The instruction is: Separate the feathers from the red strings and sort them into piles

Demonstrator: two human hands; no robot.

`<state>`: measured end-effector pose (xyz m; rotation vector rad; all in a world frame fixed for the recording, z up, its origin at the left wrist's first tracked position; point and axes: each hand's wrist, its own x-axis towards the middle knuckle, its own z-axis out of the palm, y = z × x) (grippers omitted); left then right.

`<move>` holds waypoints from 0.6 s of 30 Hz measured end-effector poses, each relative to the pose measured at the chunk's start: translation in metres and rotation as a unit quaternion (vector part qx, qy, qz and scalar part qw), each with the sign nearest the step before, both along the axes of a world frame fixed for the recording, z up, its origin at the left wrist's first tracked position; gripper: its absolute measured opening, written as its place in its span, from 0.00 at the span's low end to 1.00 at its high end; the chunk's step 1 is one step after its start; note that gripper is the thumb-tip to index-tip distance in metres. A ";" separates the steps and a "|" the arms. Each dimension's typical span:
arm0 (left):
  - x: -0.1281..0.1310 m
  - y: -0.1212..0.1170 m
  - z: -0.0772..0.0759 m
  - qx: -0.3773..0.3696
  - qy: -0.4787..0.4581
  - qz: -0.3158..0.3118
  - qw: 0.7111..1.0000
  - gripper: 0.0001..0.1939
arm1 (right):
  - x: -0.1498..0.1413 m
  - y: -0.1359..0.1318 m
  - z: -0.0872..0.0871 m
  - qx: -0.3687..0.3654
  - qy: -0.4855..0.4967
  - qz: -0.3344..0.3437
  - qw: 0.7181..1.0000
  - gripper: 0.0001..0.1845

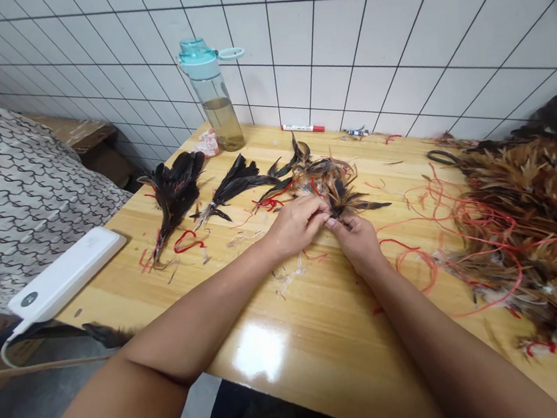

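Observation:
My left hand (303,221) and my right hand (357,237) meet over the middle of the table, fingertips pinched together. Between them they grip the base of a small bunch of dark and brown feathers (341,196), whose tips fan out away from me. Just behind it lies a loose heap of brown feathers (327,171) with bits of red string. To the left rest a bundle of black feathers (240,181) and a larger black feather bundle (175,187). The exact spot where the fingers press is partly hidden.
A big pile of brown feathers (524,208) covers the table's right side, with tangled red string (485,215) beside it. A water bottle (219,102) and a red-capped marker (302,128) stand and lie near the tiled wall. A white power bank (67,270) sits at the left edge.

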<state>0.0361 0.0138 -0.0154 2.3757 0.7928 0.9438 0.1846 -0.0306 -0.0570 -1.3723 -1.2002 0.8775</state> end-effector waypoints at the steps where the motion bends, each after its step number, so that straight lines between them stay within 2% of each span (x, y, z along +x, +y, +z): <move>1: 0.000 0.000 0.000 -0.005 -0.012 0.008 1.000 0.05 | 0.000 0.000 -0.001 0.003 0.007 0.005 1.000 0.14; 4: -0.002 0.004 0.000 -0.037 -0.079 0.072 0.994 0.08 | 0.001 0.002 -0.005 0.006 0.024 0.007 1.000 0.14; 7: -0.004 0.010 -0.002 -0.111 -0.126 0.132 0.977 0.08 | 0.003 0.002 -0.007 0.003 0.009 -0.013 1.000 0.14; 9: -0.004 0.013 -0.004 -0.183 -0.114 0.111 0.970 0.08 | 0.005 0.002 -0.009 0.004 -0.006 -0.019 1.000 0.14; 12: -0.002 0.012 -0.007 -0.268 -0.080 0.031 0.959 0.10 | 0.006 0.003 -0.009 0.009 -0.044 -0.018 0.999 0.15; 14: 0.001 0.010 -0.009 -0.281 -0.081 0.010 0.956 0.10 | 0.005 0.002 -0.006 0.011 -0.093 -0.018 0.995 0.14; 18: 0.006 0.008 -0.019 -0.255 -0.076 0.034 0.963 0.08 | 0.001 -0.003 0.002 -0.002 -0.217 -0.026 0.976 0.09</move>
